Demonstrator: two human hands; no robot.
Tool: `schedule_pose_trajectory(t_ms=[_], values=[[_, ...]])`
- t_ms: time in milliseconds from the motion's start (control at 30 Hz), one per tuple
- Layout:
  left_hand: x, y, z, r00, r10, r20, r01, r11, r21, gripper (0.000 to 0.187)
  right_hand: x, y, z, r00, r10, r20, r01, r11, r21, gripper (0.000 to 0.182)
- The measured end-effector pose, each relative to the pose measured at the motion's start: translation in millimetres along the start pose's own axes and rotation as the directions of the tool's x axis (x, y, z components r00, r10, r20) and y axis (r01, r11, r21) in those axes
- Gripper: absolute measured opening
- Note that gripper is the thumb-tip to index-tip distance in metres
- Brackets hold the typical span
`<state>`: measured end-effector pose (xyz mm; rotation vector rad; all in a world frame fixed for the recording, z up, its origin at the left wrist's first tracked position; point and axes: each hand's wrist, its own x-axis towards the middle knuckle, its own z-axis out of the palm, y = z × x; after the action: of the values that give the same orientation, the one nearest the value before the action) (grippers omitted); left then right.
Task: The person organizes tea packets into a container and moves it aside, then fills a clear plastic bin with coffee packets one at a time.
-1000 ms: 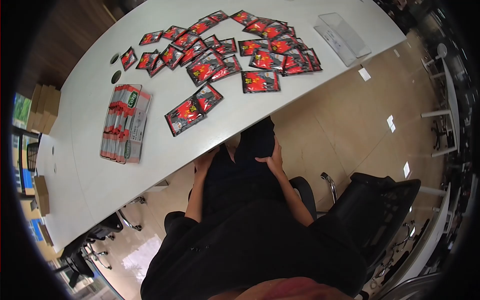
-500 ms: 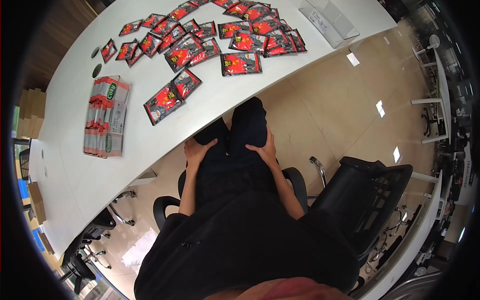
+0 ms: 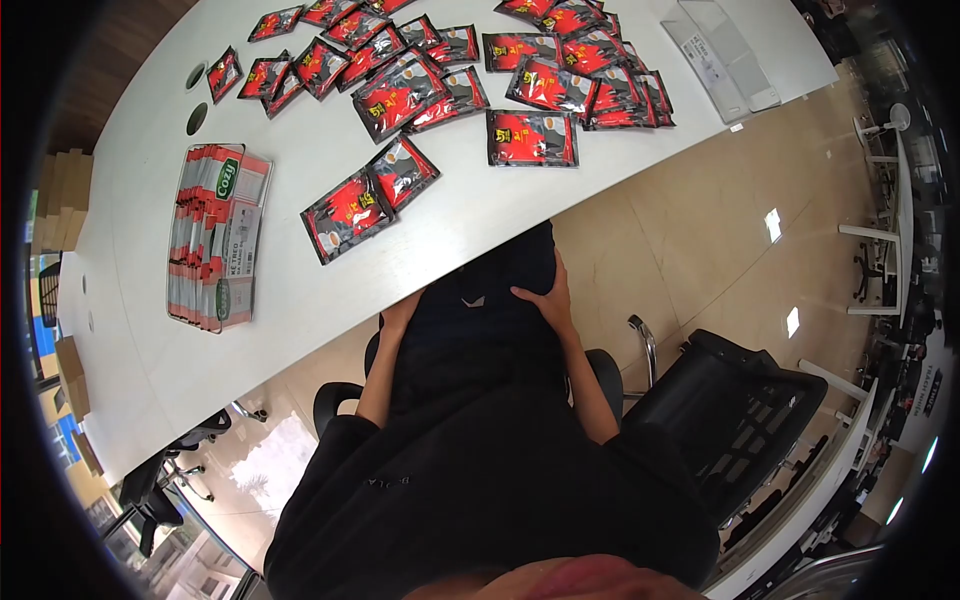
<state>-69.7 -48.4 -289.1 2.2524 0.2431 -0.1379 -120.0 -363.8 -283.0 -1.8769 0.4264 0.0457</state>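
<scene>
My right hand [image 3: 548, 300] rests on the right thigh of my dark trousers [image 3: 490, 275], thumb stretched inward and fingers along the outer side; it is open and holds nothing. My left hand [image 3: 400, 312] lies at the left thigh, partly hidden beneath the table edge; what shows of it looks open, with no object visible in it. On the white table [image 3: 420, 235] ahead, a pair of overlapping red-and-black packets [image 3: 348, 215] lies nearest to my hands. Another packet [image 3: 532, 138] lies flat to the right of them.
Several more red-and-black packets [image 3: 400, 95] spread across the table's far side. A clear box of red-and-white packages [image 3: 215, 240] stands at left, and an open clear box [image 3: 715, 60] sits at the right edge. A black mesh chair [image 3: 735, 425] is on my right.
The view has shifted, bringing the table and packets closer. My left hand has slid partly under the table edge, hiding its fingers more. My right hand stays on the thigh.
</scene>
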Motion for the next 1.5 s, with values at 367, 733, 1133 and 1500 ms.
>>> schedule_pose_trajectory(t_ms=[367,733,1133,1500], values=[[37.6,-6.5,22.7,0.994,0.105,-0.020,-0.101,0.986,0.130,0.048,2.9,-9.3,3.4,0.998,0.046,0.044,-0.047,0.999,0.004,0.126],[32.6,-5.0,22.8,0.994,0.105,-0.007,-0.102,0.977,0.185,0.050,12.7,-8.9,0.2,0.997,0.005,0.073,-0.014,0.993,0.121,0.115],[35.1,-2.5,12.5,0.989,0.148,0.022,-0.149,0.956,0.253,0.052,87.7,-140.2,-145.1,0.434,-0.300,-0.850,0.447,0.891,-0.086,0.059],[-5.7,-7.7,1.4,0.988,0.150,-0.037,-0.133,0.947,0.294,0.055,175.5,-225.1,-255.3,0.527,-0.735,-0.426,0.272,0.620,-0.736,0.066]])
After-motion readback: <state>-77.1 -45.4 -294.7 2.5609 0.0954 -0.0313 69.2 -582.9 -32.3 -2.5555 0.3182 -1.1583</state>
